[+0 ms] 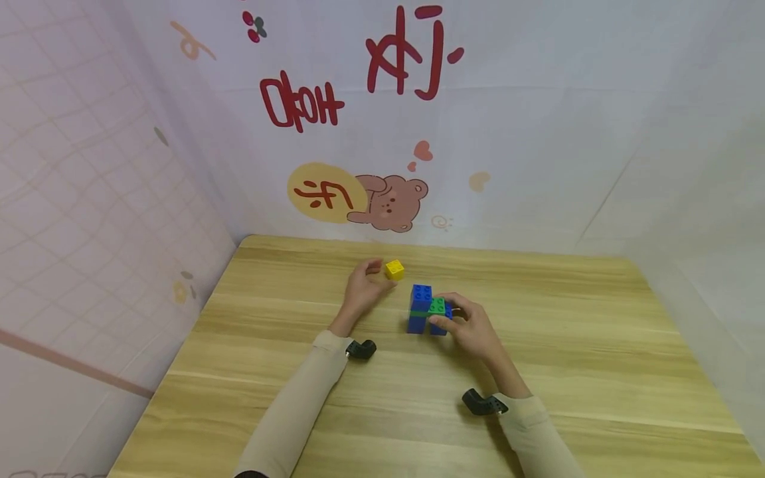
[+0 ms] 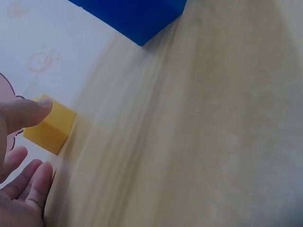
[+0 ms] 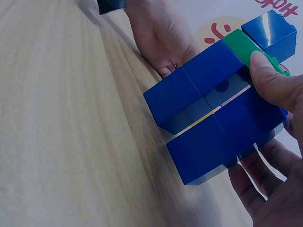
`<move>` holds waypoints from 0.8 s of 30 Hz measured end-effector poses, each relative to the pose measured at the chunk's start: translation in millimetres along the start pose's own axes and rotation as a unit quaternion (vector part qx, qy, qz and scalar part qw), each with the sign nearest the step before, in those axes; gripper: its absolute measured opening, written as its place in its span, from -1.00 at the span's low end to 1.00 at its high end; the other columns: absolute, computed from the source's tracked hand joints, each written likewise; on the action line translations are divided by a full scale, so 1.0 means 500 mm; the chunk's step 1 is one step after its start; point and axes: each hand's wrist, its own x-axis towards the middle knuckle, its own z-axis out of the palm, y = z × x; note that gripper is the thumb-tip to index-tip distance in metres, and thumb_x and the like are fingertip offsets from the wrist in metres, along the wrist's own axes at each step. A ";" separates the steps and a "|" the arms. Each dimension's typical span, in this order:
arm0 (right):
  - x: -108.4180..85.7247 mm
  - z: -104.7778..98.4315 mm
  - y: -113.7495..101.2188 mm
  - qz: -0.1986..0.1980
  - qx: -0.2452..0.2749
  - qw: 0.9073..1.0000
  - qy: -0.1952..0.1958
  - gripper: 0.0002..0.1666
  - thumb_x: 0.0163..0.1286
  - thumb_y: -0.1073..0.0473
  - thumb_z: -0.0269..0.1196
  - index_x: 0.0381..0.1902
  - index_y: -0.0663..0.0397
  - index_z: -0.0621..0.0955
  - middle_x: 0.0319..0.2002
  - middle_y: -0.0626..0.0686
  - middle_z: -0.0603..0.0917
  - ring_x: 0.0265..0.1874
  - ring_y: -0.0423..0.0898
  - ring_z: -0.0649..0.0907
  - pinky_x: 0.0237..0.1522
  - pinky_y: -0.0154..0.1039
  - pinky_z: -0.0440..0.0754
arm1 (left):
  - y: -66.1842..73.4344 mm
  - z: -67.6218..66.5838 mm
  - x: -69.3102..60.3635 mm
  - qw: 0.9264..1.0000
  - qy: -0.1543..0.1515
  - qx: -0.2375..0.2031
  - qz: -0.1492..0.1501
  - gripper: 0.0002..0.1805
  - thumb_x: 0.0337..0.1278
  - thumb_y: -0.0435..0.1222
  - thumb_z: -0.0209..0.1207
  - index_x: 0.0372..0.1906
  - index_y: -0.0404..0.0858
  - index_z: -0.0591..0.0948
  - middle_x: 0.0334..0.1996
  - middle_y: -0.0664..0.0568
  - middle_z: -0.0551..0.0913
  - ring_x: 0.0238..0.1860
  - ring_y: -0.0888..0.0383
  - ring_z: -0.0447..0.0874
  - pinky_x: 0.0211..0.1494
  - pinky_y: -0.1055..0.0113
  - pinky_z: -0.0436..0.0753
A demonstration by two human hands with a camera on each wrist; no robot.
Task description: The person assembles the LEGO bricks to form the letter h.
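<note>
A small yellow toy brick (image 1: 394, 269) sits near the back of the table. My left hand (image 1: 363, 290) is just left of it, thumb and fingers spread apart around its near side. In the left wrist view the thumb overlaps the yellow brick (image 2: 59, 126); whether it touches cannot be told. My right hand (image 1: 476, 330) grips a structure of joined toy bricks, blue ones (image 3: 213, 66) with a green brick (image 1: 437, 305) across them. Its thumb lies on the green brick; the other fingers curl behind the blue bricks. A blue brick (image 1: 422, 293) tops the structure's left side.
The bricks are on a wood-grain table (image 1: 388, 411). Behind it hangs a white printed cloth (image 1: 514, 133) with red characters and a bear; a grid-patterned cloth (image 1: 78, 153) stands at left. Black curved devices (image 1: 362, 350) are attached at both wrists.
</note>
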 end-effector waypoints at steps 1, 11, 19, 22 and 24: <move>0.000 0.000 0.000 0.000 0.000 1.000 0.000 -0.56 0.37 0.03 0.41 0.18 -0.12 0.64 -0.01 0.00 0.76 0.03 -0.03 0.67 0.23 0.04 0.65 | 0.000 0.003 0.003 1.000 0.000 0.005 0.003 -0.27 0.02 -0.28 0.51 0.35 -0.26 0.51 0.26 -0.13 0.59 0.27 -0.09 0.55 0.28 0.04 0.65; -0.002 0.001 0.004 0.007 -0.004 1.000 0.004 -0.55 0.38 0.04 0.41 0.20 -0.12 0.64 0.03 0.02 0.74 0.06 -0.02 0.67 0.22 0.03 0.65 | 0.006 0.029 0.010 0.999 0.019 0.036 0.004 -0.39 0.05 -0.22 0.52 0.27 -0.11 0.63 0.17 -0.05 0.62 0.21 -0.05 0.55 0.26 0.08 0.61; -0.008 0.001 -0.031 0.013 -0.007 1.000 0.000 -0.55 0.40 0.19 0.39 0.21 0.09 0.62 0.01 0.15 0.74 0.03 0.06 0.67 0.23 0.14 0.64 | -0.002 0.026 0.003 0.999 0.042 0.010 0.001 -0.50 0.13 -0.17 0.48 0.18 -0.16 0.66 0.04 -0.06 0.69 0.04 0.00 0.65 0.05 0.22 0.72; -0.014 -0.003 -0.060 0.013 -0.006 1.000 -0.005 -0.57 0.39 0.19 0.39 0.19 0.11 0.63 -0.01 0.14 0.75 -0.02 0.00 0.67 0.22 0.10 0.65 | -0.008 0.023 0.000 0.999 0.047 0.000 -0.005 -0.51 0.14 -0.14 0.48 0.17 -0.14 0.66 0.02 -0.04 0.70 -0.01 0.03 0.67 0.02 0.25 0.72; -0.018 -0.007 -0.075 0.011 -0.008 1.000 -0.008 -0.58 0.39 0.18 0.39 0.18 0.10 0.63 -0.03 0.12 0.75 -0.05 -0.06 0.68 0.20 0.01 0.67 | -0.008 0.021 -0.004 0.999 0.048 -0.011 -0.011 -0.52 0.13 -0.14 0.48 0.16 -0.12 0.67 0.00 -0.04 0.70 -0.03 0.04 0.68 0.01 0.24 0.74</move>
